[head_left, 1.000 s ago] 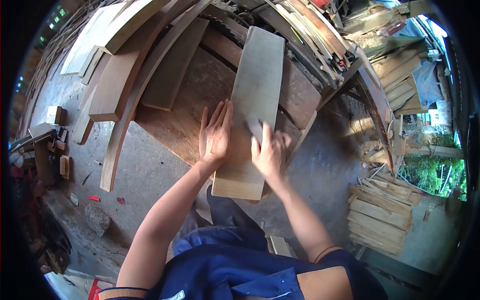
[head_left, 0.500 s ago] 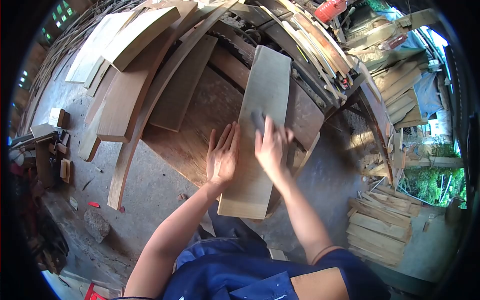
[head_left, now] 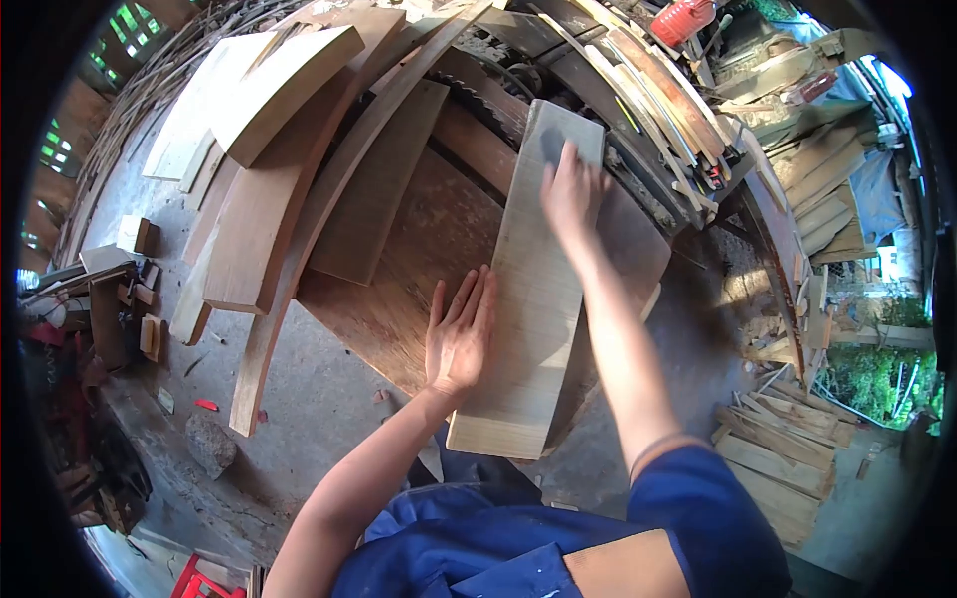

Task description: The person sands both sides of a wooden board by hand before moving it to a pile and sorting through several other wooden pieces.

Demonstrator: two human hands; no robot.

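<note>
A long pale board (head_left: pixel 538 269) lies lengthwise on a brown wooden work surface (head_left: pixel 399 314). Against the board's left edge rests my left hand (head_left: pixel 461 334), its fingers stretched out and holding nothing. My right hand (head_left: pixel 575 199) is near the board's far end, blurred by motion. Its fingers are pressed on a small dark object (head_left: pixel 554 148) that lies flat on the board. What exactly this object is cannot be made out.
Long planks (head_left: pixel 254 224) are stacked to the left of the work surface. A toothed blade (head_left: pixel 478 85) shows behind it. Thin wood strips (head_left: pixel 663 90) lie at the upper right, near a red container (head_left: pixel 682 20). Boards (head_left: pixel 778 458) lie on the floor at right.
My right hand has slid up the board toward its far end with the dark object. My left hand stays at the board's left edge. The whole view has shifted slightly.
</note>
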